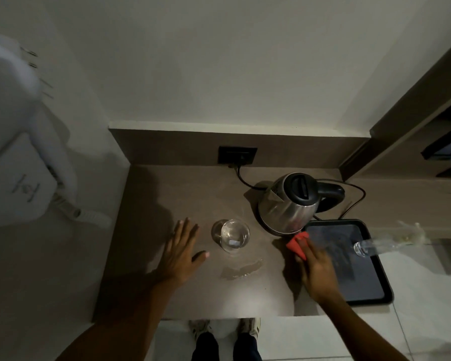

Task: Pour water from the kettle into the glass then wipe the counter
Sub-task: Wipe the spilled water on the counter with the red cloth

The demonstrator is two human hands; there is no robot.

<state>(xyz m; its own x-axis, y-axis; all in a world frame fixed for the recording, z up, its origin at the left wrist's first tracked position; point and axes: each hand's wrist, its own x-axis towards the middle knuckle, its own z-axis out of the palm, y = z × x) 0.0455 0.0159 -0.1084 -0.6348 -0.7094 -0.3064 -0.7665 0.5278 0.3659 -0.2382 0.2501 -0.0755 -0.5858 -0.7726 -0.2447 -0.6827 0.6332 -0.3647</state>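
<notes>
Fingers of the left hand (179, 252) are spread flat on the counter (146, 230) near its front-left edge, while those of the right hand (315, 269) are pressed closed on a red cloth (296, 243) beside the black tray (375, 280), a small puddle (241, 269) being left between the hands on bare counter. Farther back, the glass (231, 234) is seen holding water just right of the left hand, and behind it the kettle (288, 201) is set on its base with lid shut, its cord run to the wall socket (237, 155).

Bare forearms, dark trousers (225, 346), pale shoes (199, 327)
</notes>
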